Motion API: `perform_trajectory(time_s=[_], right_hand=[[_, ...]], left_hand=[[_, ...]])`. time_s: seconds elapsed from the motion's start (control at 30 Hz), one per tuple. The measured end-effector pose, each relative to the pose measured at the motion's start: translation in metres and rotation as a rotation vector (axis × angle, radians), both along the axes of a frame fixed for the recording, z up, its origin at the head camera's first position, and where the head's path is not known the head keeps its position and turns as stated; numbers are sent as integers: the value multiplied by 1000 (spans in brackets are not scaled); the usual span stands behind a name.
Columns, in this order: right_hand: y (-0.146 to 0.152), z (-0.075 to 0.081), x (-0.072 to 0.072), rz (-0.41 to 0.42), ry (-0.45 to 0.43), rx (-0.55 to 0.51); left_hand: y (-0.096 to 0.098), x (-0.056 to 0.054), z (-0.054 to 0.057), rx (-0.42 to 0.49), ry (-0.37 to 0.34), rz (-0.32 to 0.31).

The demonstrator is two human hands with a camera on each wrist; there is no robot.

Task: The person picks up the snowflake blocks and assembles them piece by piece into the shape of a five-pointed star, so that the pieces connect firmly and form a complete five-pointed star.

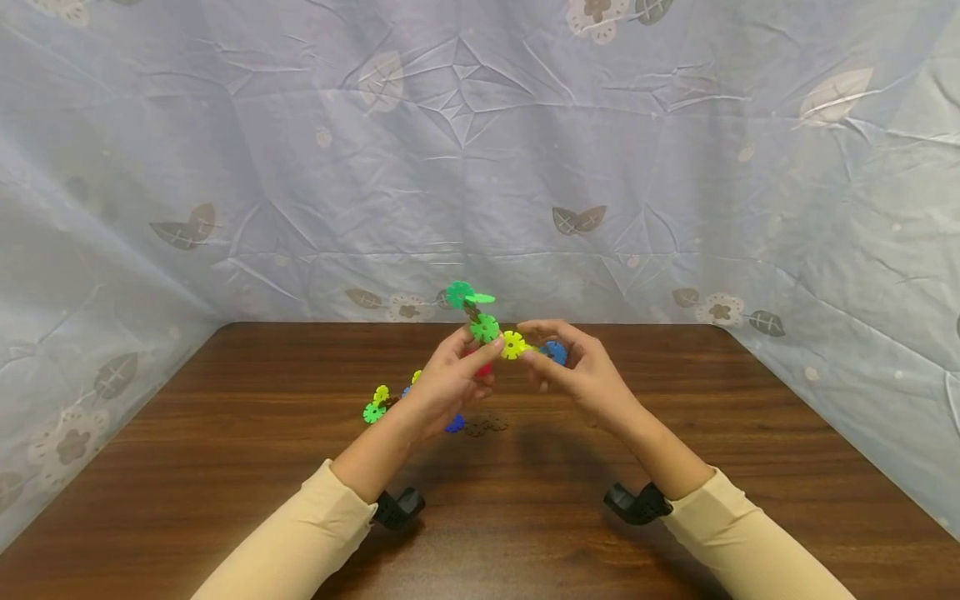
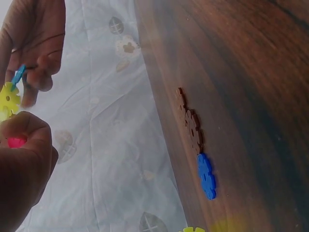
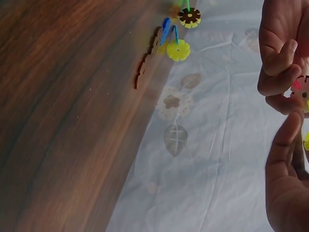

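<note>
Both hands hold one raised string of notched plastic flower discs, slotted together. My left hand point(image 1: 450, 375) pinches it near a light green disc point(image 1: 484, 327), thumb on top. A red disc point(image 1: 483, 367) shows among those fingers. Above them rise a darker green disc point(image 1: 459, 294) and another green disc seen edge-on. To the right, a yellow disc point(image 1: 513, 344) bridges toward my right hand point(image 1: 588, 371), whose thumb and curled fingers hold the end with a blue disc point(image 1: 555, 352). Fingers partly hide the joints between discs.
On the brown wood table point(image 1: 262, 467), a brown-and-blue row of joined discs point(image 2: 194, 131) lies beneath the hands. Another joined group with a green disc point(image 1: 373, 412) and a yellow disc point(image 1: 382, 393) lies to the left, partly behind the left forearm. A patterned curtain point(image 1: 480, 167) stands behind.
</note>
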State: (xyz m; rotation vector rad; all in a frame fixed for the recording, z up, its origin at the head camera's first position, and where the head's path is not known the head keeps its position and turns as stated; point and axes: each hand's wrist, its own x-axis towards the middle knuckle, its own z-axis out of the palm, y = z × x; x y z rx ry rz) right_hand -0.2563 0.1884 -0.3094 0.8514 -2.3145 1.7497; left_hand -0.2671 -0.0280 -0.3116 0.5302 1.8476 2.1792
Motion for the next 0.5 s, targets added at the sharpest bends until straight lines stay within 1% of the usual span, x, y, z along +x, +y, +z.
perform_trajectory(time_s=[0.07, 0.17, 0.4, 0.5], right_hand=[[0, 0, -1, 17, -5, 13], [0, 0, -1, 32, 10, 44], [0, -2, -1, 101, 29, 73], [-2, -4, -2, 98, 55, 78]], left_hand=[[0, 0, 0, 4, -2, 6], [1, -1, 0, 1, 3, 11], [0, -1, 1, -4, -8, 48], [0, 0, 1, 3, -8, 51]])
